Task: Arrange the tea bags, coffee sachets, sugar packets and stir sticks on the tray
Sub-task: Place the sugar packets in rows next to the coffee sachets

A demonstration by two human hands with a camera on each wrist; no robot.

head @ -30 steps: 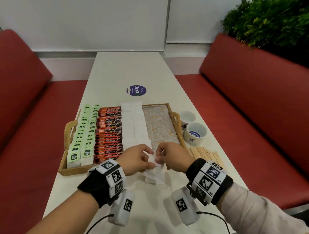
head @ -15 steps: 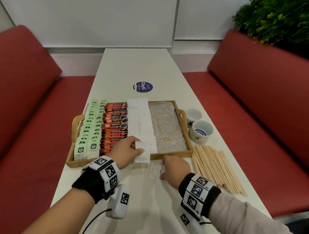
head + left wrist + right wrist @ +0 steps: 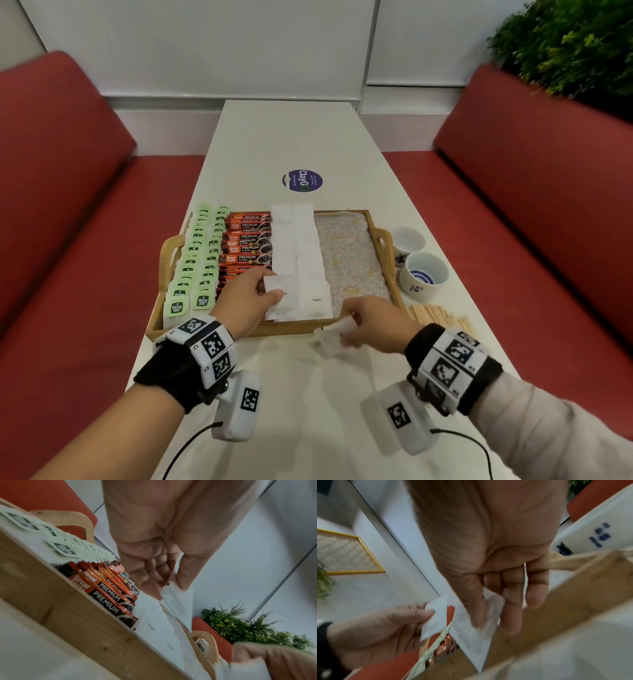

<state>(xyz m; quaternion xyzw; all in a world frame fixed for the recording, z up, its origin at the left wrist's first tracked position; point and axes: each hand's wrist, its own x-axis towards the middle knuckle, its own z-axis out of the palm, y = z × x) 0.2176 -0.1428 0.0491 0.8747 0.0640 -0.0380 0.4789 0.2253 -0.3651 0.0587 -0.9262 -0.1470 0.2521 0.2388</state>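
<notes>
Pinching sugar pkt [image 3: 275, 289] w/ left hand [image 3: 247, 301] over tray [image 3: 294, 328]; gripping another, prob. sugar pkt [image 3: 334, 334], in right hand [image 3: 375, 323] just outside.

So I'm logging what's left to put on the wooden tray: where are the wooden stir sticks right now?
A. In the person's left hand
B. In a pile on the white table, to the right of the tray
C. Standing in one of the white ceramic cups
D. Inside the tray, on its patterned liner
B: the pale wooden stir sticks lie in a pile on the white table, outside the right rim of the wooden tray.
</notes>
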